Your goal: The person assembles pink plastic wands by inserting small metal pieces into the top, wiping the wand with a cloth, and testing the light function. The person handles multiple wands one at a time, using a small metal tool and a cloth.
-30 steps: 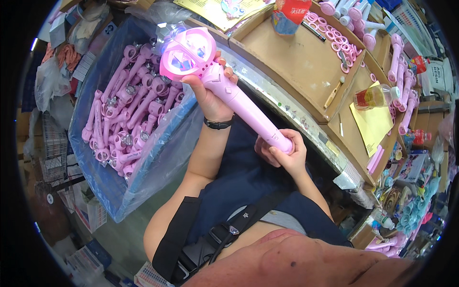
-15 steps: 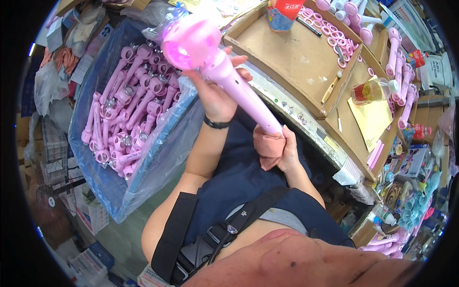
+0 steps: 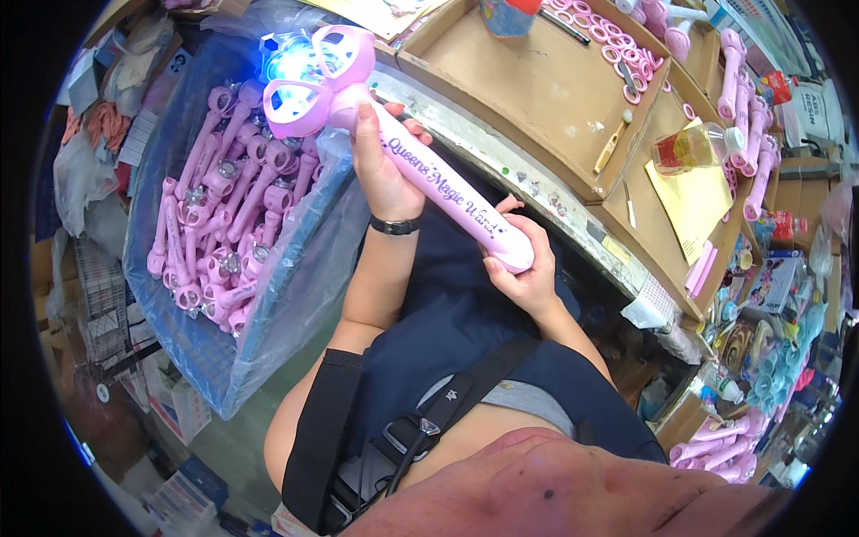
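A pink toy wand [image 3: 437, 183] with dark lettering along its handle lies slantwise across both my hands. Blue-white light glows from the clear gem piece [image 3: 291, 61] in its looped head. My left hand [image 3: 386, 168] wraps the neck just below the head, thumb on top. Around the handle's lower end, my right hand [image 3: 528, 268] is closed. Left of my forearm stands a blue crate [image 3: 170, 362] lined with clear plastic, holding many similar pink wands [image 3: 210, 201] with clear gem pieces.
Along the workbench sits a cardboard tray [image 3: 501, 89] with pink rings [image 3: 608, 40] and a yellow-handled tool [image 3: 613, 146]. Beyond are a bottle of amber liquid [image 3: 689, 150], a yellow sheet [image 3: 689, 210] and more pink wands [image 3: 732, 85]. Clutter fills the right side.
The wand has rolled so its lettering faces up, and its glow turned from pink to blue. It has dropped slightly lower-left. The salmon cloth in my right hand is out of sight.
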A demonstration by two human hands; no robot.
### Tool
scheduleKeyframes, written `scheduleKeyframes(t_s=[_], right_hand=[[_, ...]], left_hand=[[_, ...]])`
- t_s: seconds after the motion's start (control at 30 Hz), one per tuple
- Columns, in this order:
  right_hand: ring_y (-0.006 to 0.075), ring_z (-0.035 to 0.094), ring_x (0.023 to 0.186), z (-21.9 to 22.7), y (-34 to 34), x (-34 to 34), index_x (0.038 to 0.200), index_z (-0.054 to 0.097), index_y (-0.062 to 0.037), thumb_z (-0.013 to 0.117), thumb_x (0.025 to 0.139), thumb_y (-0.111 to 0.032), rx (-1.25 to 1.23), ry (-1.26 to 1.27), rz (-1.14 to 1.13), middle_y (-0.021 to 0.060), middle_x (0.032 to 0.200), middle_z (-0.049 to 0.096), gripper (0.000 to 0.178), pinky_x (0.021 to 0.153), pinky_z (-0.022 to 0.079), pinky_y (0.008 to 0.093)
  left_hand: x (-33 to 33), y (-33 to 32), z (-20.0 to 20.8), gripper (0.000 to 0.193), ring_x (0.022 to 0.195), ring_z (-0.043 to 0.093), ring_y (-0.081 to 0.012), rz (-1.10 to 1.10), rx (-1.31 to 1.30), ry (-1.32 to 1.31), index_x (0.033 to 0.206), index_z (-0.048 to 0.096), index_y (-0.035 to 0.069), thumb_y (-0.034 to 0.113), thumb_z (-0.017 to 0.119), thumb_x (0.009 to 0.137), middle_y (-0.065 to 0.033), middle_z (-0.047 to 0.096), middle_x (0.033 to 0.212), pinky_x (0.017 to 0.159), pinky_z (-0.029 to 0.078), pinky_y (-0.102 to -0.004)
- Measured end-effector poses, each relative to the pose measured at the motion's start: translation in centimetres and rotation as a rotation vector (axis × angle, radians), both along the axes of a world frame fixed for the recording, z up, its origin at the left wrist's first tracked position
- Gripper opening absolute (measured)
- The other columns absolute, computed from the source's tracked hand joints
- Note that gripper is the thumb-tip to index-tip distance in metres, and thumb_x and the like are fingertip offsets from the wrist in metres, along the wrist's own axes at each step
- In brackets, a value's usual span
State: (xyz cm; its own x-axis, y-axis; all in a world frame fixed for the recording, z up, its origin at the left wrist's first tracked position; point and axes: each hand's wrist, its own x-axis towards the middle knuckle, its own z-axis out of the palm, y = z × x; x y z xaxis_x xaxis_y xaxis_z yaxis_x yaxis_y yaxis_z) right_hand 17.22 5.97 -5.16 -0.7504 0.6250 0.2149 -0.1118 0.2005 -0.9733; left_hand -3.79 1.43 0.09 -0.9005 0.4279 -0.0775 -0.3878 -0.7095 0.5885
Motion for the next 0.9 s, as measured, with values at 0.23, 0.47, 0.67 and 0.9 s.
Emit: scheduleKeyframes(t_s=[0.23,0.47,0.67,0.9], right_hand=[[0.0167,0.056,0.098,-0.2,0.0,1.2,0.129,0.039,-0.0004,0.073,0.078,-0.025,-0.489,0.092,0.203,0.0089,0.108,0.056,0.066,0.086,0.044,0.0284],[0.0259,0.061,0.094,1.3,3.3,4.8,0.125,0.041,-0.0040,0.049,0.091,-0.033,-0.780,0.217,-0.241,0.0128,0.097,0.058,0.046,0.082,0.049,0.0346],[0.0261,0.061,0.095,3.4,3.1,5.0,0.123,0.041,-0.0030,0.052,0.091,-0.024,-0.726,0.237,-0.249,0.0148,0.102,0.058,0.041,0.086,0.049,0.0410],[0.0230,0.058,0.099,4.9,2.0,0.1,0.124,0.041,0.0008,0.056,0.088,-0.004,0.654,0.013,-0.058,0.0192,0.111,0.058,0.040,0.086,0.047,0.0340]], left_hand=[[-0.7,-0.8,-0.3,0.034,0.072,0.053,-0.0144,-0.067,0.065,0.035,0.116,0.045,0.006,0.021,0.056,0.087,-0.0091,0.057,0.105,0.062,0.047,-0.0299],[-1.5,-1.0,-0.3,0.029,0.071,0.053,-0.0145,-0.042,0.127,-0.013,0.109,0.048,0.003,0.022,0.055,0.089,-0.0102,0.060,0.100,0.063,0.047,-0.0279],[-1.6,-0.8,-0.7,0.020,0.071,0.054,-0.0148,-0.022,0.017,-0.061,0.102,0.050,0.004,0.019,0.055,0.089,-0.0071,0.060,0.092,0.063,0.047,-0.0294],[-1.0,-0.3,-0.9,0.029,0.068,0.053,-0.0147,0.081,-0.091,-0.081,0.100,0.048,0.006,0.027,0.064,0.088,-0.0044,0.053,0.088,0.055,0.049,-0.0306]])
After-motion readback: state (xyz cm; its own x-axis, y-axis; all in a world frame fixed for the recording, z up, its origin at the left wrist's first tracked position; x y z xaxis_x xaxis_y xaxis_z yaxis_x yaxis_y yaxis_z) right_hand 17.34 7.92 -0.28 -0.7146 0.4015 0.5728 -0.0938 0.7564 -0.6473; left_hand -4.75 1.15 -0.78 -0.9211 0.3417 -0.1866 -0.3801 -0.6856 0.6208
